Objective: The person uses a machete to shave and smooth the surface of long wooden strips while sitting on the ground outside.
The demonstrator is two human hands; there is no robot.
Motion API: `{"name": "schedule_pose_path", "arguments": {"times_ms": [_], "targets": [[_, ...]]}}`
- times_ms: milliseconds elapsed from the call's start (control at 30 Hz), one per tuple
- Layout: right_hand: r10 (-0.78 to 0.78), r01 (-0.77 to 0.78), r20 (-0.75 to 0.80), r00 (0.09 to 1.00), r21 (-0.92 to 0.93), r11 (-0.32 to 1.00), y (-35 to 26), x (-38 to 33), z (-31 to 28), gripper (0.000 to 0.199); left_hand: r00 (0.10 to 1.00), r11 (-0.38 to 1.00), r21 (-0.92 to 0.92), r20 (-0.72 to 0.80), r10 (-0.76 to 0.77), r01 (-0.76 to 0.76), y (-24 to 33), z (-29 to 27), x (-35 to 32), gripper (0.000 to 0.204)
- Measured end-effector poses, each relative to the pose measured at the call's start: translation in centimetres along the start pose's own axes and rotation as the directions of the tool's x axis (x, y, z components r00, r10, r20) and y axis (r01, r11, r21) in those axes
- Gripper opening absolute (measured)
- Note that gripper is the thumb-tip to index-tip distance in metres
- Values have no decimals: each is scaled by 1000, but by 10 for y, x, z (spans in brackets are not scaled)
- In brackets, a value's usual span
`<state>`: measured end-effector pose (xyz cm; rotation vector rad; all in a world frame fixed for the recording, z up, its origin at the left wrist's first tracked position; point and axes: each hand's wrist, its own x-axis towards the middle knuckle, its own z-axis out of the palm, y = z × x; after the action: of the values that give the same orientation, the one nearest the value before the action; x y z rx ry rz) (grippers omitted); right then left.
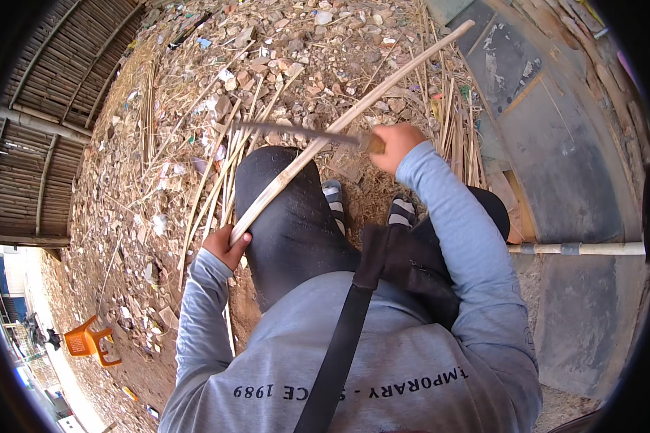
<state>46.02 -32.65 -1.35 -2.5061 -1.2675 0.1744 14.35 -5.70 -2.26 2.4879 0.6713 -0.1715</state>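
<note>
While the left hand [227, 247] grips its end, the strip [372, 104] passes the right hand [399, 146] (clenching a knife [296, 130]).

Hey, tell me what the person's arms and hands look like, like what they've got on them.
Both arms wear long, grey-blue fabric sleeves, the left sleeve and right sleeve creased and reaching the wrists. The left hand and right hand are bare, without gloves.

Knife [289, 130] across strip [349, 120] (chair [81, 341] far left).
</note>
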Motion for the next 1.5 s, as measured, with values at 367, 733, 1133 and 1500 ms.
{"name": "schedule_pose_path", "arguments": {"times_ms": [367, 733, 1133, 1500], "targets": [[52, -59, 54, 997, 125, 990, -18, 6, -1, 24, 990, 958, -279, 141, -29, 67, -13, -1, -1, 21], [-96, 94, -73, 993, -31, 995, -37, 1, -10, 21, 967, 958, -218, 216, -136, 184, 10, -8, -19, 25], [90, -107, 134, 987, 125, 986, -15, 14, 8, 24, 923, 918, -273, 335, -188, 286, 5, -14, -11, 27], [63, -69, 74, 995, 84, 994, -22, 5, 3, 22, 962, 953, -221, 224, -155, 205, 13, -6, -13, 26]]}}
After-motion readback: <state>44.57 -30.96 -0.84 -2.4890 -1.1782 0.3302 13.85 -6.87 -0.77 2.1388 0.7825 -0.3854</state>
